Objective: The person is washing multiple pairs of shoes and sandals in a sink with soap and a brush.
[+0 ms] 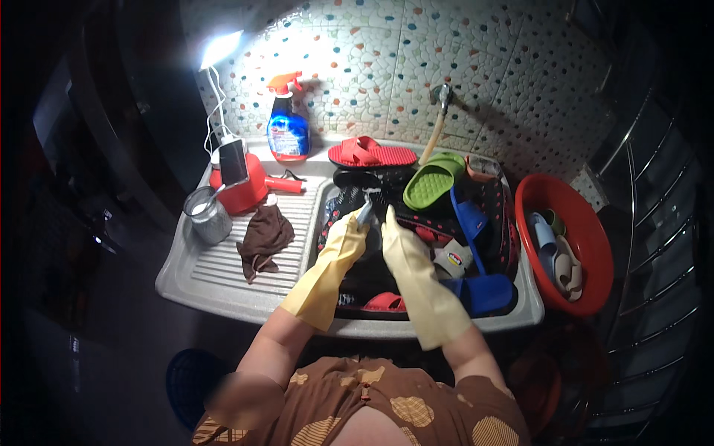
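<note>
Both my hands wear long yellow rubber gloves over the sink basin. My left hand (352, 229) is closed on a light blue brush handle (365, 212), whose far end lies near white bristles or foam. Beside it, my right hand (393, 231) is held over a dark, polka-dotted fabric item (493, 214) in the basin; whether it grips anything cannot be told. Around the hands are a red slipper (385, 155) on the back rim, a green clog (435, 181), a blue slipper (488, 292), a grey slipper strap (453, 259) and another red slipper (385, 301) at the front.
On the left of the sink (223, 298) are a brown cloth (268, 237), a glass jar (207, 217) with a spoon, a red dipper (251, 187) with a phone (233, 161), and a spray bottle (288, 131). A red basin (599, 262) with slippers stands right, near a metal rack (655, 256).
</note>
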Demonstrator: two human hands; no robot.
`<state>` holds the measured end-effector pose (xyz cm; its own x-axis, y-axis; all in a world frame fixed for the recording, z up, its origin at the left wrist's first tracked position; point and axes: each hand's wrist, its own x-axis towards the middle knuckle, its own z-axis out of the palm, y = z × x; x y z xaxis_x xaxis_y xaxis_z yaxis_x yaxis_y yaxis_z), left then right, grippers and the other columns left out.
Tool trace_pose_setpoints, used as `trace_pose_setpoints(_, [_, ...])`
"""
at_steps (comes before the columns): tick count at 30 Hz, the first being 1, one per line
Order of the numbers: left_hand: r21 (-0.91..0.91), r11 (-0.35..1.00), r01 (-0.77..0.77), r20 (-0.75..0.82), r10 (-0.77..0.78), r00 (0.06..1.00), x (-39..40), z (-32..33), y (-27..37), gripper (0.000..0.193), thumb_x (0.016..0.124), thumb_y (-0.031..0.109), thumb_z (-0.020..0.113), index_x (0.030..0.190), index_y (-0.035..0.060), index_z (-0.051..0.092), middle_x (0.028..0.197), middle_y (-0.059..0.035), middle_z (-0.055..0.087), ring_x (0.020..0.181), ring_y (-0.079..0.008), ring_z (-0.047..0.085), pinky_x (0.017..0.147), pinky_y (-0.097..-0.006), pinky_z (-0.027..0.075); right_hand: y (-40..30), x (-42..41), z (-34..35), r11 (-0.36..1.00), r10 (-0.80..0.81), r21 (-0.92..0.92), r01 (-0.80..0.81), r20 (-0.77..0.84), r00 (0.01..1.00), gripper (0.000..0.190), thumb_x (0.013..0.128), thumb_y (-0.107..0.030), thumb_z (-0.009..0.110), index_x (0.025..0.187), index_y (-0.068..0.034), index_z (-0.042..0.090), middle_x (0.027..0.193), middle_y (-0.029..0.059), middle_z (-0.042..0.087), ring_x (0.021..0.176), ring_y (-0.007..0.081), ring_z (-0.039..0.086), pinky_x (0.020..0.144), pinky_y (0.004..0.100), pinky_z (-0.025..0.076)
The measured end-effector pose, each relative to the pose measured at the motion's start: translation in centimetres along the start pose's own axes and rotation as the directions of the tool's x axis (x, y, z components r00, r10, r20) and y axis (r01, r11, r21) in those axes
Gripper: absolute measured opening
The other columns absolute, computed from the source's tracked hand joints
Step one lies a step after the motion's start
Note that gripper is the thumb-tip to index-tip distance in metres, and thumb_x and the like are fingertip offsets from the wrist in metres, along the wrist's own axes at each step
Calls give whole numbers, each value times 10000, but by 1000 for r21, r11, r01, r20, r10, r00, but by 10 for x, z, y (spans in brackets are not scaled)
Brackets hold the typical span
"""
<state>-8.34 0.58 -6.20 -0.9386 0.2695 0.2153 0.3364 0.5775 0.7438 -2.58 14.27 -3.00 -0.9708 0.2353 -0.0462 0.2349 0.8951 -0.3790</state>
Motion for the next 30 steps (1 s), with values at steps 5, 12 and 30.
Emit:
trace_pose_setpoints(5, [-133, 991, 6, 42, 0, 999, -1, 3, 14, 294, 882, 190, 631, 1157, 87, 615, 946, -204, 676, 885, -367, 655, 764, -404, 494, 11, -15, -3, 999, 46, -21, -46, -12, 999, 540, 1009, -423, 331, 1518, -289, 207, 926, 216, 694, 780, 358, 698, 663, 508, 541])
trace_pose_setpoints(12, [-192, 981, -9, -9, 8, 1000, 9, 17, -3, 275, 815, 69, 619, 1088, 91, 641, 906, -175, 685, 871, -334, 663, 767, -389, 500, 1, -12, -2, 998, 17, 63, -12, -81, 997, 515, 1005, -432, 344, 1498, -295, 282, 809, 202, 691, 716, 364, 689, 615, 489, 542])
trace_pose_setpoints(30, [-377, 877, 298, 226, -225, 948, 9, 2, 4, 193, 843, 117, 598, 1011, 46, 662, 758, -53, 631, 696, -130, 572, 625, -316, 452, 20, 37, 35, 993, -58, 95, 68, -102, 993, 532, 1005, -292, 390, 1514, -292, 237, 982, 154, 699, 799, 299, 700, 652, 415, 542])
